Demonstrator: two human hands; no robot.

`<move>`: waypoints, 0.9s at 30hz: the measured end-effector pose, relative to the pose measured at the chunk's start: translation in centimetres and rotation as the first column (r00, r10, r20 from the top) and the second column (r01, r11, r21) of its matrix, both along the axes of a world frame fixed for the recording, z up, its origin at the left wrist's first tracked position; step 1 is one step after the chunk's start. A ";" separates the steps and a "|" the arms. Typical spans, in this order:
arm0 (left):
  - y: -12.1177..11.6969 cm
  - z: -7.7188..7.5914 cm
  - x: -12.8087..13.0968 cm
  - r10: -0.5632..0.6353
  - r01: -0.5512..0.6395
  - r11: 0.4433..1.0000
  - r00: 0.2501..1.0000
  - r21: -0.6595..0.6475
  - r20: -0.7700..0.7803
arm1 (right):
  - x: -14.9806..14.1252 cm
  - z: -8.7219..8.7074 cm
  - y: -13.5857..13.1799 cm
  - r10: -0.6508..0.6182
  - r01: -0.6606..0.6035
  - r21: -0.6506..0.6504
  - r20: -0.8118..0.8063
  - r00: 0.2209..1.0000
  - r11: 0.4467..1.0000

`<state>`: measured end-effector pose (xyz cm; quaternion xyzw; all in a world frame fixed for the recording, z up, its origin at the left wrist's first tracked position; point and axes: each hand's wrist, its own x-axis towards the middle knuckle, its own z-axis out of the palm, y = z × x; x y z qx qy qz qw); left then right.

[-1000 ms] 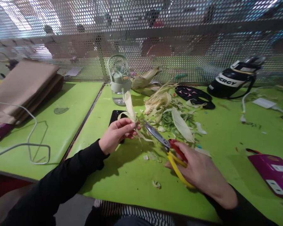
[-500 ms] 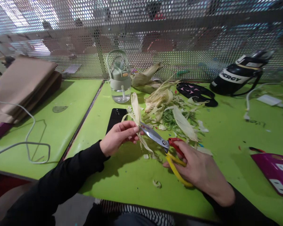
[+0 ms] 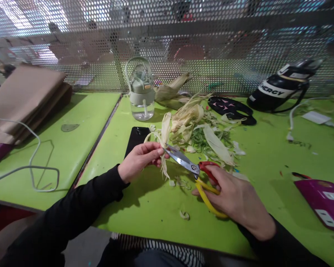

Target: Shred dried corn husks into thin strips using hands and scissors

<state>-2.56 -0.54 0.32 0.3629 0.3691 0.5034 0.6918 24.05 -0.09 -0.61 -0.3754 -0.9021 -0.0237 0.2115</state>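
My left hand (image 3: 144, 156) pinches a pale corn husk (image 3: 166, 126) between thumb and fingertips. One strip of it stands up above the fingers and thin ends hang below. My right hand (image 3: 233, 196) is closed around the handles of a pair of scissors (image 3: 185, 161), one red and one yellow. The scissors' blade tips touch or lie right beside the husk at my left fingertips; whether they cut into it I cannot tell. Behind the blades lies a heap of dried husks (image 3: 187, 115) with green shreds (image 3: 202, 138) and a broad loose husk piece (image 3: 217, 145).
A black phone (image 3: 136, 139) lies behind my left hand, near a clear water bottle (image 3: 142, 96). A black bottle (image 3: 278, 89), a black eye mask (image 3: 230, 109) and a purple power strip (image 3: 323, 200) are on the right. Brown paper bags (image 3: 25, 100) and a cable (image 3: 30, 167) lie left.
The husk in my left hand has tilted slightly to the right, and its hanging ends have swung left. Both hands and the scissors are nearly where they were.
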 end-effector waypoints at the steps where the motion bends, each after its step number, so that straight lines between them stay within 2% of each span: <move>1: 0.0 0.0 0.0 0.002 -0.001 1.000 1.000 0.004 -0.012 | 0.1 0.0 0.0 -0.002 0.002 0.018 0.005 1.000 1.000; 5: 0.0 0.0 0.1 0.001 -0.001 1.000 0.999 0.002 -0.042 | 0.3 -0.2 -0.1 -0.004 0.003 0.047 0.015 1.000 0.999; 9: 0.0 0.0 0.2 -0.017 0.018 1.000 0.998 0.016 -0.065 | 0.2 -0.3 -0.1 -0.002 0.002 0.018 0.007 1.000 1.000; 16: -0.1 -0.1 0.3 -0.007 0.012 0.999 0.995 0.042 -0.101 | 0.4 -0.3 -0.3 0.019 -0.024 -0.117 -0.045 0.999 0.993; 20: -0.1 -0.2 0.4 -0.009 0.014 0.998 0.995 0.054 -0.096 | 0.2 -0.2 -0.6 -0.005 -0.040 -0.252 -0.175 0.985 0.967; 22: -0.1 -0.3 0.4 -0.009 0.016 0.998 0.995 0.067 -0.100 | 0.3 0.0 -0.7 -0.089 0.008 -0.339 -0.225 0.970 0.941; 24: -0.1 -0.3 0.5 -0.007 0.017 0.996 0.994 0.090 -0.111 | 0.8 0.4 -0.6 -0.219 0.134 -0.372 -0.196 0.956 0.919; 27: -0.1 -0.2 0.4 -0.006 0.024 0.992 0.990 0.125 -0.138 | 2.4 1.0 -0.4 -0.341 0.315 -0.280 -0.048 0.939 0.907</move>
